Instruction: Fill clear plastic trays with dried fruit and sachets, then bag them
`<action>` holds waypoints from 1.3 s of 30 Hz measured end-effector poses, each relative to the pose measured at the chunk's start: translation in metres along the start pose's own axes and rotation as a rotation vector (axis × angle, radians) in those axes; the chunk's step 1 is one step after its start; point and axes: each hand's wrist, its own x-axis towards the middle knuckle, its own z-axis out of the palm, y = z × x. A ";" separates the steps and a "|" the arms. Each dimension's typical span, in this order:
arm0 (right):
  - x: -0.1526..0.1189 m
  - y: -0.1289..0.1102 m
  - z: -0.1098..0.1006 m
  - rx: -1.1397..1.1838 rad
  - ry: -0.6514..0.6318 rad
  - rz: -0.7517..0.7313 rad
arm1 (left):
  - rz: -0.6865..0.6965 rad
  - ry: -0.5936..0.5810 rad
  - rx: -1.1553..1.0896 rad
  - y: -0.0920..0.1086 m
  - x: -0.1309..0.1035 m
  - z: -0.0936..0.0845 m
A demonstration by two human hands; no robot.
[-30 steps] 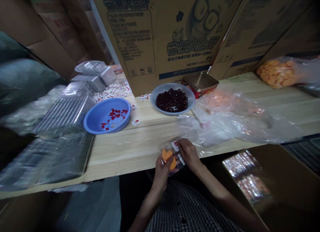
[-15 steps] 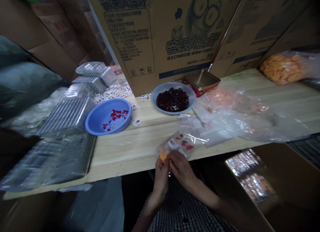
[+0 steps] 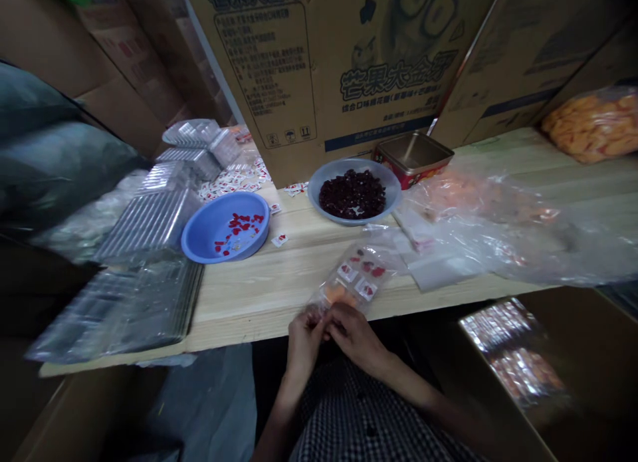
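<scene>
At the table's front edge, my left hand (image 3: 304,339) and my right hand (image 3: 353,336) come together, both closed, pinching the near end of a clear plastic bag (image 3: 319,293). The bag lies partly on the table and stretches away from me. Inside it show orange pieces (image 3: 339,294), small white packets with red print (image 3: 366,289), and red and dark pieces (image 3: 373,269). My fingertips partly cover the bag's near edge. Beyond it stands a bowl of dark red pieces (image 3: 353,193). Left of that, a blue basin (image 3: 199,239) holds a few small red pieces.
Stacked clear plastic trays (image 3: 144,229) fill the table's left side. A cardboard box (image 3: 319,83) stands at the back, with a red tin (image 3: 413,157) before it. Plastic bags (image 3: 498,242) spread to the right. An open carton (image 3: 588,355) with shiny packs sits below the table's right edge.
My hands have shifted slightly towards me and the left. The bag looks flatter, with its orange pieces and packets more exposed. The whole view has moved a little.
</scene>
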 end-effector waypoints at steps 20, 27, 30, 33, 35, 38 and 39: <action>-0.037 0.003 -0.068 -0.166 0.256 -0.309 | 0.626 -0.322 0.486 0.069 0.005 -0.013; -0.064 -0.067 -0.150 0.093 0.276 -0.050 | 0.791 -0.433 0.560 0.105 0.011 0.027; -0.094 -0.082 -0.176 -0.044 0.263 -0.009 | 0.872 -0.554 0.528 0.115 0.003 0.065; -0.127 -0.092 -0.195 -0.318 0.267 0.102 | 0.952 -0.705 0.443 0.119 -0.011 0.112; -0.151 -0.096 -0.210 -0.489 0.305 0.213 | 0.949 -0.770 0.404 0.119 -0.019 0.137; -0.200 -0.089 -0.244 -0.667 0.448 0.428 | 0.877 -0.733 0.412 0.116 -0.023 0.151; -0.219 -0.080 -0.258 -0.708 0.513 0.503 | 0.842 -0.692 0.429 0.114 -0.022 0.148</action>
